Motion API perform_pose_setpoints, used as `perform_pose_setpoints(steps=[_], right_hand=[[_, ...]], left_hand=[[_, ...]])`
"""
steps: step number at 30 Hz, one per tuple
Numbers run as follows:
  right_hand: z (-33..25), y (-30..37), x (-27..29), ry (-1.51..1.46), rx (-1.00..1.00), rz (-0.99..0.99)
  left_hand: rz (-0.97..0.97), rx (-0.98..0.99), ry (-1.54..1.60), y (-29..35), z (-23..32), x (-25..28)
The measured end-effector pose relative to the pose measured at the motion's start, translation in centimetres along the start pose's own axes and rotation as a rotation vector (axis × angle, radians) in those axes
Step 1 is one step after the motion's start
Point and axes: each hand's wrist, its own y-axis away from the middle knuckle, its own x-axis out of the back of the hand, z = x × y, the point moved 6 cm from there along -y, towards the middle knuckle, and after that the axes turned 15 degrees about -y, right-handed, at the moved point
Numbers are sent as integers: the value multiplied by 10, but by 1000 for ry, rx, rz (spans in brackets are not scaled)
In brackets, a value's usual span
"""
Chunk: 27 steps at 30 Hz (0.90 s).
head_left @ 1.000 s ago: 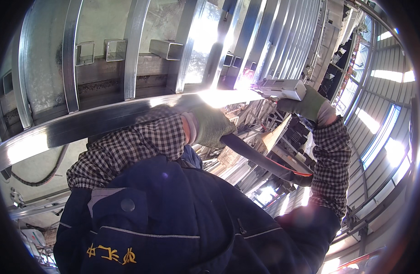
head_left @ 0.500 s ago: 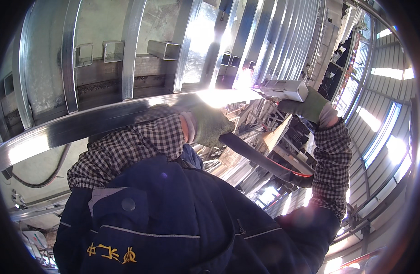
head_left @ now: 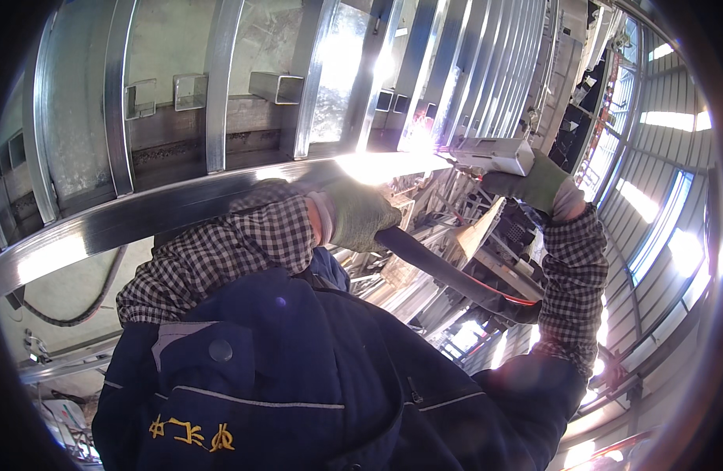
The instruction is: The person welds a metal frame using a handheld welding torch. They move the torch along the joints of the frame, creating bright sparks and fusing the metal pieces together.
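Observation:
My right hand (head_left: pixel 528 185), in a green glove, is closed around a grey, boxy welding torch (head_left: pixel 495 155). A dazzling glow with pink-violet sparks burns at the torch's tip, where upright metal bars (head_left: pixel 415 78) meet a long square-tube rail (head_left: pixel 181 192). Glare hides the joint itself. My left hand (head_left: pixel 357 216), gloved in green too, is closed on a thick black sleeved cable (head_left: pixel 448 275) close to the rail. That cable sags from the left glove toward my right forearm, with a red line along part of it.
Short square tube stubs (head_left: pixel 276 87) stick out between the bars. A dark hose (head_left: pixel 86 318) curves below the rail at left. Metal offcuts and clutter (head_left: pixel 424 275) lie beyond the cable, and a ribbed wall with windows (head_left: pixel 660 228) stands at right.
The torch has crept slightly to the right relative to the bars, its glow still burning. The bars sit a little farther left in view. Both hands keep their grips.

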Motion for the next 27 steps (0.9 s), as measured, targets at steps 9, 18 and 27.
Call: perform_pose_setpoints(steps=[9,18,27], right_hand=[[18,13,17,-163,-155,86],[26,139,51,-684,267,665],[186,156,100,-948,874,933]], left_hand=[[63,-53,-4,-5,-4,1],[-82,28,-74,14,13,8],[-64,396,-409,54,-23,-35]])
